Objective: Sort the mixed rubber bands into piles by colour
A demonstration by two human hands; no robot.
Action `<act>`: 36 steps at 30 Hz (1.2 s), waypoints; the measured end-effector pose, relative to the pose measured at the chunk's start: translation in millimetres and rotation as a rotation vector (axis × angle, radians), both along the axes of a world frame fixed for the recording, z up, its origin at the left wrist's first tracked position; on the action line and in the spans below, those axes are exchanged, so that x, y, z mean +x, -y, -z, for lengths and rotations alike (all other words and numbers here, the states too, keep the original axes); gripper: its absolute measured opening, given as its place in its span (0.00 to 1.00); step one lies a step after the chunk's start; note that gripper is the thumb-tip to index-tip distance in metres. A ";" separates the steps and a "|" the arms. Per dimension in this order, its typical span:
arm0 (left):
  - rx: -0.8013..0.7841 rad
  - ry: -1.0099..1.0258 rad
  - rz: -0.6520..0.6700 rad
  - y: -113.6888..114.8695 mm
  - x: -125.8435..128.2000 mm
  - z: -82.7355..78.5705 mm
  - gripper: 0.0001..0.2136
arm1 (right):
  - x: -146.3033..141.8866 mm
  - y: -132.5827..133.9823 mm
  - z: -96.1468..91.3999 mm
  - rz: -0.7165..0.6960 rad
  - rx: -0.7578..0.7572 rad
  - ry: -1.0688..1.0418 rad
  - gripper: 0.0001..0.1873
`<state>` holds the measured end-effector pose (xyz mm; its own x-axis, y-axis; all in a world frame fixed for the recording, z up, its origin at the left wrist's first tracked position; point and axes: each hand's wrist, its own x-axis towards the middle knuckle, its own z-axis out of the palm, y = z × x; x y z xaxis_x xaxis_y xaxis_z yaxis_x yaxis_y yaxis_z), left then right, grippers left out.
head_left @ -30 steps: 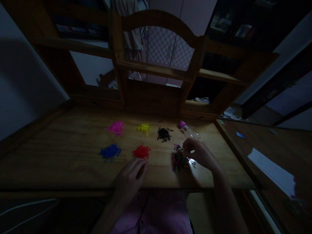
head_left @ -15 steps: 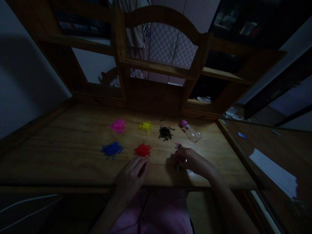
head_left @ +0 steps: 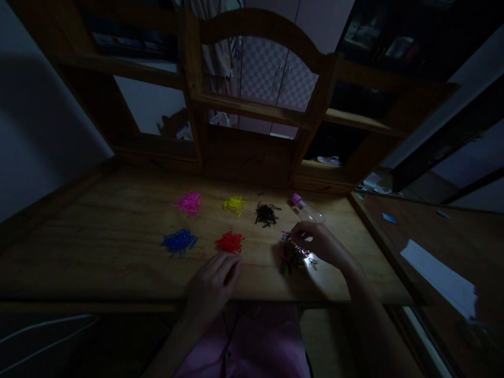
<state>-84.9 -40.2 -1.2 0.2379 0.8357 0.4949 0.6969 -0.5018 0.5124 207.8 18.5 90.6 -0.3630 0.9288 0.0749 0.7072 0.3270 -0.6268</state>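
Small sorted heaps of tiny elastic bands lie on a wooden desk point(head_left: 98, 247): pink point(head_left: 189, 202), yellow point(head_left: 234, 204), black point(head_left: 266, 214), blue point(head_left: 178, 241) and red point(head_left: 229, 242). A mixed-colour heap point(head_left: 290, 254) lies right of the red one. My right hand point(head_left: 318, 242) rests at the right side of the mixed heap, its fingers curled in a pinch on bands at the heap's top. My left hand point(head_left: 212, 286) lies flat at the desk's front edge just below the red heap, fingers stretched out and holding nothing.
A small clear bottle with a pink cap point(head_left: 307, 208) lies on its side behind my right hand. A wooden hutch with shelves point(head_left: 252, 113) rises at the back of the desk. A second dark surface with a white sheet point(head_left: 439, 278) is at the right. The room is dim.
My right hand slid left over the mixed heap, covering it, then drew back right and up, so the heap shows again. My left hand has stayed put.
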 end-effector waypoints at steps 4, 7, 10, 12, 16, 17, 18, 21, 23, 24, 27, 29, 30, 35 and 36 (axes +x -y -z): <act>0.010 -0.015 -0.004 -0.4 0.6 -0.2 0.07 | -9.2 -9.5 5.1 -0.047 0.009 0.117 0.07; 0.010 -0.020 -0.017 -0.1 0.1 0.9 0.06 | -17.2 -14.7 9.7 -0.113 0.034 0.242 0.09; -0.015 -0.015 -0.017 0.3 -0.4 1.2 0.06 | -21.3 -19.4 13.8 -0.150 0.027 0.363 0.11; -0.030 -0.015 -0.008 0.5 -0.5 1.0 0.07 | -23.6 -22.4 16.0 -0.167 0.010 0.435 0.11; -0.034 -0.026 -0.002 0.7 -0.4 1.6 0.07 | -30.4 -28.3 18.7 -0.164 -0.030 0.534 0.10; -0.029 -0.029 -0.001 0.8 -0.4 2.0 0.07 | -32.1 -29.9 18.4 -0.158 -0.042 0.542 0.09; -0.027 -0.034 -0.001 0.8 -0.4 2.5 0.07 | -33.6 -31.6 17.4 -0.153 -0.054 0.553 0.08; -0.015 -0.049 -0.007 1.0 -0.4 3.4 0.07 | -36.0 -35.5 9.7 -0.143 -0.087 0.576 0.07; -0.007 -0.052 -0.013 1.0 -0.1 3.0 0.07 | -35.8 -36.0 2.0 -0.146 -0.111 0.557 0.07; -0.002 -0.049 -0.016 1.0 0.1 2.5 0.07 | -35.5 -35.4 -1.6 -0.151 -0.126 0.526 0.07; 0.004 -0.042 -0.016 0.7 0.9 0.4 0.07 | -34.4 -31.5 -7.1 -0.172 -0.175 0.389 0.06; 0.005 -0.041 -0.018 0.3 1.2 -0.6 0.07 | -34.1 -28.7 -5.5 -0.178 -0.197 0.337 0.06; 0.005 -0.041 -0.019 0.1 1.2 -0.8 0.07 | -34.1 -27.6 -3.6 -0.175 -0.199 0.330 0.06; 0.003 -0.050 -0.014 0.0 0.4 0.3 0.07 | -36.9 -24.5 4.5 -0.113 -0.154 0.312 0.05; -0.004 -0.054 -0.016 0.2 0.3 0.4 0.07 | -38.3 -24.1 5.0 -0.092 -0.167 0.314 0.06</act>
<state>-84.6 -40.5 -1.6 0.2510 0.8413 0.4787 0.7313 -0.4888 0.4756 169.5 42.6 85.6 -0.4273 0.8810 -0.2032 0.8458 0.3101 -0.4341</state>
